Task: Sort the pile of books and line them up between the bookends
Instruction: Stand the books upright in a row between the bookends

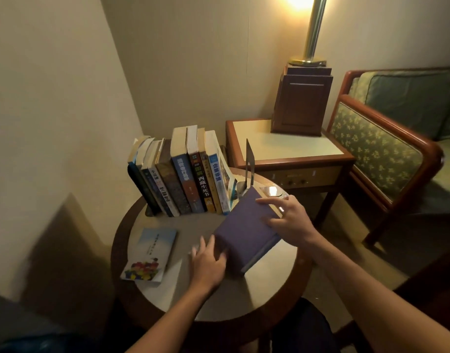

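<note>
books (183,174) stand in a row at the back of the round table (219,301), spines out and leaning left; roughly ten, though the crowded left ones are hard to count. two bookends: the left bookend (150,212) shows only a bit of its base, and the right bookend (250,161) stands upright, a narrow gap away from the last book. a glass dish (271,191) sits just beside that bookend's foot. one purple book (244,233) is tilted above the tabletop in front of the gap, its far corner near the bookend. the right hand (287,220) grips its far edge, thumb on the cover. the left hand (208,261) touches its near corner with straight fingers. one pale blue book (150,253) lies flat at the left. a square side table (290,151) and an armchair (387,149) crowd the right side.
</note>
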Available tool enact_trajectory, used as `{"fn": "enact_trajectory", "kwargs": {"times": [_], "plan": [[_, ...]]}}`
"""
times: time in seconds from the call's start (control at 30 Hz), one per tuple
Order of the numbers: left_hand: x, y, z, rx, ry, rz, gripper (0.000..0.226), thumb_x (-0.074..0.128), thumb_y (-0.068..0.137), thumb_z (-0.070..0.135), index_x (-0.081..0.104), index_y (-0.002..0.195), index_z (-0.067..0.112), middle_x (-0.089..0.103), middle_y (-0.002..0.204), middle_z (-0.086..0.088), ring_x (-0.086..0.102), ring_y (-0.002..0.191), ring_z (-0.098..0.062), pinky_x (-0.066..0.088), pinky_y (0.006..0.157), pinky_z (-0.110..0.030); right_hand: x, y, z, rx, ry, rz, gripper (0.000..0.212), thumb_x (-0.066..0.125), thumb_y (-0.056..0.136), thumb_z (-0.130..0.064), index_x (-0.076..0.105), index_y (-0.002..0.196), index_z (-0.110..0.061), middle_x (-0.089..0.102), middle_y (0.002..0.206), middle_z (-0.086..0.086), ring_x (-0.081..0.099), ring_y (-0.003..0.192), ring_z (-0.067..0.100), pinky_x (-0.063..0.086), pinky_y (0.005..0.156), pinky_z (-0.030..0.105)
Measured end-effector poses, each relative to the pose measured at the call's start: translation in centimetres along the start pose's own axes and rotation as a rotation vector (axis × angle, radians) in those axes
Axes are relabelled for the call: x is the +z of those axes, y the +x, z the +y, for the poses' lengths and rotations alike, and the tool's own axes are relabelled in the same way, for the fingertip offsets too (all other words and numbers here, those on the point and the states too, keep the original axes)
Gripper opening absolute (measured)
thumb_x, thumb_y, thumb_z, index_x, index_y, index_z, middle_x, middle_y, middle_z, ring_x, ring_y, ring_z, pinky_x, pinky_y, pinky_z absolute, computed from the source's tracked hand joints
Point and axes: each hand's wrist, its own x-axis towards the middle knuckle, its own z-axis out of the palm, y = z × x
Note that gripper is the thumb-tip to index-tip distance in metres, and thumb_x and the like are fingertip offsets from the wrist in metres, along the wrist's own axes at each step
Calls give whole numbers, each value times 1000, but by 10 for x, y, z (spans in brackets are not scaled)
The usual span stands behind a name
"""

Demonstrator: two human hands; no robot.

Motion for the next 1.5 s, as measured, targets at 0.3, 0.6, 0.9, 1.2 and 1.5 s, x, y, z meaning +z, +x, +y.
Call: {"fn": "enact_trajectory", "kwargs": {"times": [0.3, 0.6, 0.9, 1.2, 1.5], "plan": [[-69, -54, 26, 84, -662, -48, 47, 45, 91, 63, 54, 130, 39, 67, 126, 8, 63, 105, 0, 50, 82, -20, 62, -53, -87, -266, -146, 49, 38, 74, 89, -24, 69, 123, -39, 45, 114, -2, 49, 108, 16, 52, 80, 26], [-85, -51, 16, 28, -796, -14, 33, 43, 100, 54, 56, 125, 37, 67, 115, 11, 61, 105, -7, 48, 97, -41, 48, -46, -116, -39, 129, -360, 74, 73, 89, -30, 35, 153, -24, 56, 116, -4, 58, 103, 14, 53, 78, 22], [-77, -45, 38, 106, -665, 113, 54, 35, 108, 39, 17, 158, 31, 46, 149, -6, 46, 131, -20, 44, 105, -34, 69, -15, -111, 69, 391, -361, 54, 57, 102, -24, 40, 152, -34, 43, 141, -2, 51, 116, 16, 54, 95, 34], [-74, -31, 41, 115, -670, 44, 52, 31, 109, 35, 16, 159, 33, 40, 155, -2, 44, 126, -13, 47, 90, -21, 79, -16, -96, 86, 535, -197, 41, 58, 101, -29, 55, 142, -33, 50, 130, -5, 57, 103, 9, 60, 70, 21], [-78, -27, 36, 118, -706, -21, 51, 31, 109, 34, 18, 158, 35, 41, 155, -7, 48, 119, -14, 52, 85, -22, 86, -18, -100, 130, 548, -147, 39, 56, 102, -32, 54, 141, -36, 48, 132, -5, 55, 117, 21, 58, 92, 43]]}}
